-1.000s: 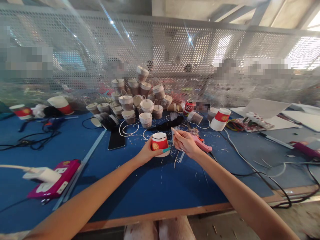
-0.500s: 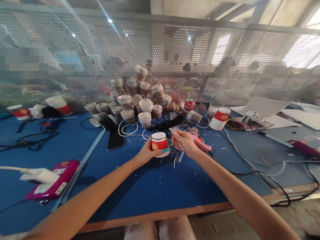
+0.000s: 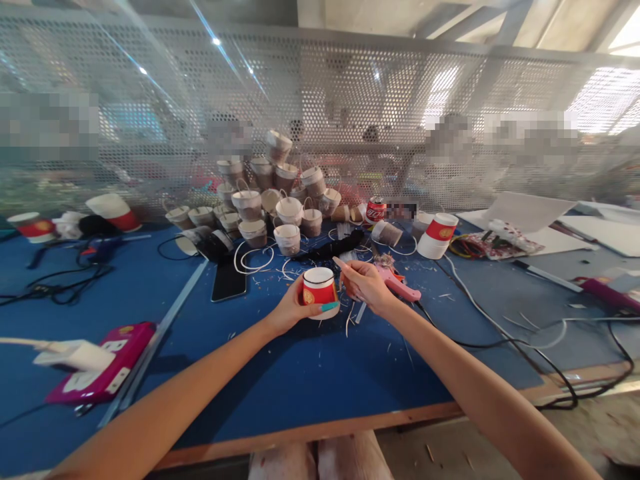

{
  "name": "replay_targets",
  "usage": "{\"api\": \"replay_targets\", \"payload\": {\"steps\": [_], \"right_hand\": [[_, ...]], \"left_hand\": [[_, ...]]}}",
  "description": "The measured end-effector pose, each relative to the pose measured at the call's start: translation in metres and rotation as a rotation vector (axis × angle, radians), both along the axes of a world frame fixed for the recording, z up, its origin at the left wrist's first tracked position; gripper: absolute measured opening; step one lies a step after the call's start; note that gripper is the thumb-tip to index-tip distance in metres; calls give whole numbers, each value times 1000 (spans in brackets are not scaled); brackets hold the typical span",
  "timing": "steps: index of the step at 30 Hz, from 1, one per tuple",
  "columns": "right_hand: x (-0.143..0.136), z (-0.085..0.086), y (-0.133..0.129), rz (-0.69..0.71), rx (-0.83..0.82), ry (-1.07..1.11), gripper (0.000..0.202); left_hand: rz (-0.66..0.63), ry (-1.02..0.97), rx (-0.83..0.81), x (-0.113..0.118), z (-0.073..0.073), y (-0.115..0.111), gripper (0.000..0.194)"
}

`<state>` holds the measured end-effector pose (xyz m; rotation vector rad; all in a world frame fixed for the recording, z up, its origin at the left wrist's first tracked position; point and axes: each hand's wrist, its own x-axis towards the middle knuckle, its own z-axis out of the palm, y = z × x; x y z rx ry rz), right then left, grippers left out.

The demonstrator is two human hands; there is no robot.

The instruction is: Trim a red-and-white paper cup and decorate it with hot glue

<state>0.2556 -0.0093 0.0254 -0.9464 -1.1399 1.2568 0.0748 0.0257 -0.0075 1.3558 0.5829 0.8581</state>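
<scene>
My left hand (image 3: 290, 308) is wrapped round a small white paper cup (image 3: 319, 293) with a red band, a gold emblem and a thin dark cord below the rim. The cup's open top faces up and its thumb side shows a teal nail. Just right of the rim, my right hand (image 3: 364, 285) has its fingers pinched together; what they hold, if anything, is too small to make out. Beside that hand lies a pink glue gun (image 3: 400, 285) with its cord trailing right. White cord (image 3: 255, 259) lies in loops behind the cup, near a black bundle (image 3: 335, 248).
A pile of small handled buckets (image 3: 289, 212) stands against the perforated metal screen (image 3: 350, 93). A red drink can (image 3: 376, 210) and stacked red-banded cups (image 3: 440, 233) are to the right. A phone (image 3: 229, 280) and a magenta power strip (image 3: 107, 363) lie left. Scraps dot the blue table (image 3: 280, 380).
The view has shifted slightly. Both hands keep nearly the same pose; the cup tilts a little, and my right hand stays close beside its rim.
</scene>
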Motion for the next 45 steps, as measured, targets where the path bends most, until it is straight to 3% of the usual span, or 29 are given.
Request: {"api": "replay_targets", "payload": {"steps": [11,21,27,45], "right_hand": [[-1,2,-1,6,-26,-12,47],[3,-1,-1,65,23,74,44],[2,-1,0,-6,2,25,46],[-1,2,-4,-44,64,-182,47]], "left_hand": [[5,-41,-21,0,0,0,67],[99,-57,9,0,0,2,70],[61,-65,-2,1,1,0,67],[-10,-47,104,1,3,-2,65]]}}
